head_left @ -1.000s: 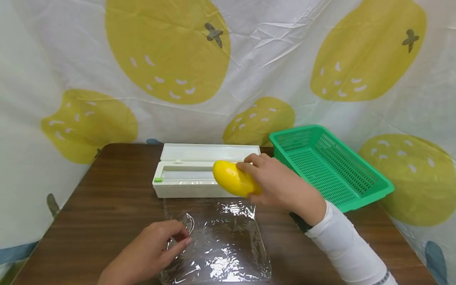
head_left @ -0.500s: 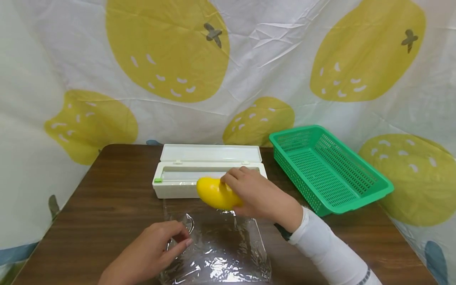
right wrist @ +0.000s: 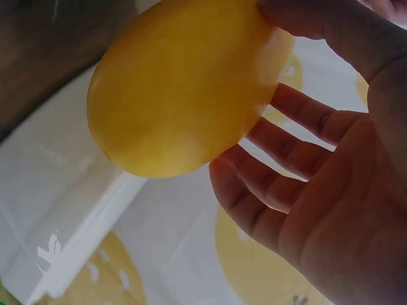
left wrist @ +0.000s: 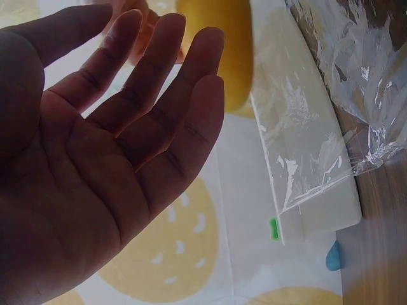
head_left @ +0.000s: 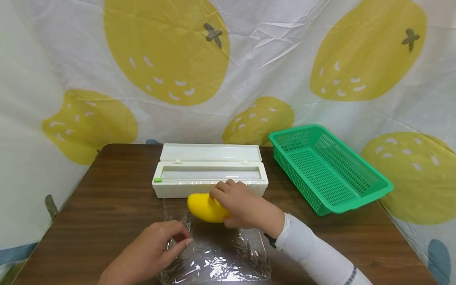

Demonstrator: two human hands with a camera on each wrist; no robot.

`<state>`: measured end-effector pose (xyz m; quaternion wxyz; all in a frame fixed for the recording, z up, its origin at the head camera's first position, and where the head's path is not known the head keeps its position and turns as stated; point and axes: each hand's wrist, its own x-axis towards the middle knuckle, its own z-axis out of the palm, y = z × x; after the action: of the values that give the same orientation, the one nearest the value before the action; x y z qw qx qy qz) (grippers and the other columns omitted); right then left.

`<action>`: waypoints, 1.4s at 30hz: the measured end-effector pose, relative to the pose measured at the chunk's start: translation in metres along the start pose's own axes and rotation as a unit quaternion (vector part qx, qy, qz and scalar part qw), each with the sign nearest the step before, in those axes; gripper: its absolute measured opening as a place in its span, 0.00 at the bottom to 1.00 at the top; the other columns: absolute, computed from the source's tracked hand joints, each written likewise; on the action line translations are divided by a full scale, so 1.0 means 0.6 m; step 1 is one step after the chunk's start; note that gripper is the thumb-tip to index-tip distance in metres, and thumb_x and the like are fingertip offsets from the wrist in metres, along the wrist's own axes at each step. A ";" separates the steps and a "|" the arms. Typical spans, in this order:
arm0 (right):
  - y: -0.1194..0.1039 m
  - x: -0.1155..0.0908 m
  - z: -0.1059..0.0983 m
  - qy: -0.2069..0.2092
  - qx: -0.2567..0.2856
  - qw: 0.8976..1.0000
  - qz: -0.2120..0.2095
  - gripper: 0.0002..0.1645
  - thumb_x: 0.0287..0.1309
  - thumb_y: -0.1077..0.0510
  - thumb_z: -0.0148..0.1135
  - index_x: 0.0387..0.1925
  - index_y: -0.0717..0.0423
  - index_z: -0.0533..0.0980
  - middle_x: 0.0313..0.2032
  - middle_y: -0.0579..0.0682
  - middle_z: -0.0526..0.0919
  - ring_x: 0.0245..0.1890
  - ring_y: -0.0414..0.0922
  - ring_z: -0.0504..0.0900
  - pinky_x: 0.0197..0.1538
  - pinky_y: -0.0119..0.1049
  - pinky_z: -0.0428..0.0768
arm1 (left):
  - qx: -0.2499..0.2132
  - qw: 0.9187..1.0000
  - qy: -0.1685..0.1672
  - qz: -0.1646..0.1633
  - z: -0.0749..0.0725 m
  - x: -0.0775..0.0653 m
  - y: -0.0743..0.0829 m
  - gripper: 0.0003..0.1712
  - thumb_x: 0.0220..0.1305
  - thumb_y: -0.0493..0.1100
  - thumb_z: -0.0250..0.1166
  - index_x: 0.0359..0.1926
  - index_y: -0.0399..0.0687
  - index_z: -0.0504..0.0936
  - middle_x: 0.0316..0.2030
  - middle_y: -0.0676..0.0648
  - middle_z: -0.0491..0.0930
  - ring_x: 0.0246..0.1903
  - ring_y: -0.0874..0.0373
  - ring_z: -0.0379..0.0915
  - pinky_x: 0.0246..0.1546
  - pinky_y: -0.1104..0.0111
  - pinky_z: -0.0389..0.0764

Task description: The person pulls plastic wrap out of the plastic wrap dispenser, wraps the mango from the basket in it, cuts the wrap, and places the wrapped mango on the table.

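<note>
A smooth yellow mango (head_left: 204, 208) is in my right hand (head_left: 246, 208), which grips its right end with thumb and fingers in the head view. The right wrist view shows the mango (right wrist: 184, 89) large, fingertips along its side. Beneath it a sheet of clear plastic wrap (head_left: 221, 257) lies over the table, running from the white wrap dispenser (head_left: 164, 192). My left hand (head_left: 156, 243) rests at the sheet's left edge, fingers loosely bent. In the left wrist view the left hand (left wrist: 121, 140) has nothing between thumb and fingers.
Behind the wrap, the dispenser's lid (head_left: 210, 152) stands raised, with a green slider (head_left: 158, 179) at its left end. A green plastic basket (head_left: 352, 170) sits at the back right of the brown table (head_left: 89, 221). A lemon-print cloth (head_left: 263, 71) hangs behind.
My right hand has carried the mango left and down, from in front of the dispenser to over the plastic wrap. The left hand has stayed where it was.
</note>
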<state>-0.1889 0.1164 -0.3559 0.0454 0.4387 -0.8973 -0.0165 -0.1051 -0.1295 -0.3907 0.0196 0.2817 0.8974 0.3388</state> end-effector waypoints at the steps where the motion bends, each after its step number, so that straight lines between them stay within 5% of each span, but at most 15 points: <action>1: -0.002 0.001 0.004 -0.003 0.001 1.000 -0.001 0.41 0.38 0.49 0.77 0.57 0.52 0.72 0.50 0.50 0.79 0.46 0.48 0.75 0.50 0.46 0.81 | 0.002 1.000 0.001 0.002 0.000 0.000 0.000 0.02 0.65 0.45 0.66 0.34 0.56 0.84 0.31 0.60 0.85 0.32 0.70 0.76 0.37 0.60 0.87; 24: -0.008 0.005 0.060 -0.012 0.005 1.000 -0.005 0.39 0.40 0.47 0.77 0.56 0.50 0.73 0.49 0.48 0.79 0.48 0.47 0.75 0.54 0.44 0.78 | 0.014 1.000 -0.020 -0.011 0.006 0.006 -0.001 0.05 0.65 0.49 0.65 0.36 0.55 0.84 0.32 0.61 0.83 0.33 0.68 0.75 0.39 0.60 0.86; 27: -0.007 0.007 0.061 -0.009 0.008 1.000 -0.007 0.37 0.42 0.48 0.76 0.56 0.50 0.74 0.51 0.49 0.80 0.50 0.48 0.76 0.56 0.45 0.77 | 0.075 0.997 0.004 0.023 0.016 0.012 -0.004 0.03 0.62 0.45 0.68 0.34 0.54 0.83 0.32 0.60 0.81 0.33 0.65 0.73 0.37 0.61 0.84; 32: -0.001 0.007 0.068 0.006 0.009 1.000 -0.019 0.35 0.44 0.48 0.74 0.57 0.51 0.77 0.56 0.52 0.80 0.52 0.50 0.76 0.59 0.47 0.77 | 0.182 0.979 0.058 0.077 0.029 0.043 -0.018 0.09 0.55 0.44 0.72 0.36 0.48 0.83 0.36 0.50 0.78 0.35 0.57 0.69 0.34 0.60 0.80; 37: 0.005 0.003 0.075 0.014 0.020 0.999 -0.024 0.36 0.44 0.48 0.75 0.58 0.48 0.78 0.61 0.56 0.75 0.57 0.52 0.73 0.60 0.49 0.76 | 0.192 0.972 0.074 0.114 0.048 0.089 -0.045 0.17 0.51 0.46 0.75 0.43 0.46 0.86 0.41 0.44 0.80 0.41 0.49 0.73 0.38 0.54 0.82; 42: 0.012 -0.003 0.081 0.051 0.061 0.997 -0.021 0.38 0.42 0.50 0.77 0.58 0.52 0.77 0.56 0.53 0.77 0.53 0.48 0.74 0.59 0.44 0.78 | 0.197 0.964 0.101 0.147 0.068 0.117 -0.062 0.24 0.47 0.48 0.77 0.47 0.47 0.85 0.40 0.45 0.80 0.40 0.52 0.75 0.38 0.55 0.84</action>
<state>-0.1982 0.1217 -0.4036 0.0637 0.4600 -0.8836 0.0600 -0.1733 -0.0915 -0.4340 -0.1768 0.3734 0.8926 0.1806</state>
